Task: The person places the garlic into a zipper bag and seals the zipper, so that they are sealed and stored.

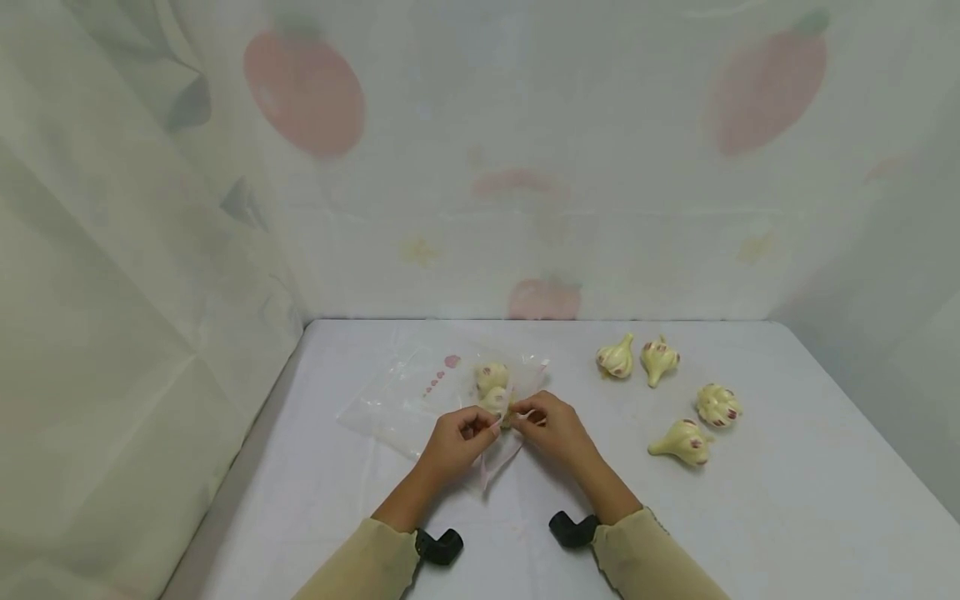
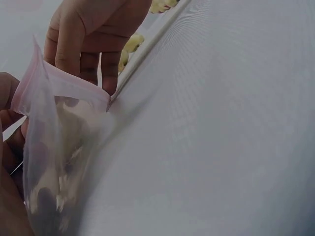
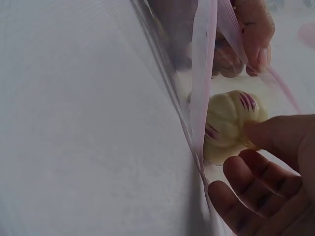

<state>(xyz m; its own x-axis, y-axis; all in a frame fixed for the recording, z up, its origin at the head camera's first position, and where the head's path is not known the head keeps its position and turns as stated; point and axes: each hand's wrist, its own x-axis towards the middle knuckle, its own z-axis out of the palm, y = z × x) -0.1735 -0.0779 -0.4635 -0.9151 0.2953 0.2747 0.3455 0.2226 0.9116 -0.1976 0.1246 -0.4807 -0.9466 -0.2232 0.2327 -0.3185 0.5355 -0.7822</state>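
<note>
The grip is a two-handed pinch at the mouth of a clear plastic zip bag with a pink sealing strip (image 1: pixel 431 392). The left hand (image 1: pixel 456 440) pinches one side of the strip between curled fingers and thumb, and the right hand (image 1: pixel 557 427) pinches the other side, the two nearly touching over the middle of the opening. In the right wrist view the pink strip (image 3: pixel 203 83) runs as a long band between the hands. A pale yellow garlic bulb with purple streaks (image 3: pixel 227 125) sits just inside it, against the right thumb.

From this hold the bag lies away from the person and towards their left, flat on the white counter (image 1: pixel 787 500). Its long axis runs from the pinched mouth out to the far left corner. Two bulbs show inside it: one at the mouth (image 1: pixel 497 401) and a second (image 1: pixel 491 375) just beyond, touching or nearly touching the first.

Four more loose garlic bulbs lie on the counter to the right, well apart from the bag: a far pair (image 1: pixel 617 357) (image 1: pixel 659 358) and a near pair (image 1: pixel 717 405) (image 1: pixel 683 442). The right hand is the nearer one to all of them.

A pale curtain printed with faded red fruit (image 1: pixel 303 92) closes in the counter at the back and sides.
</note>
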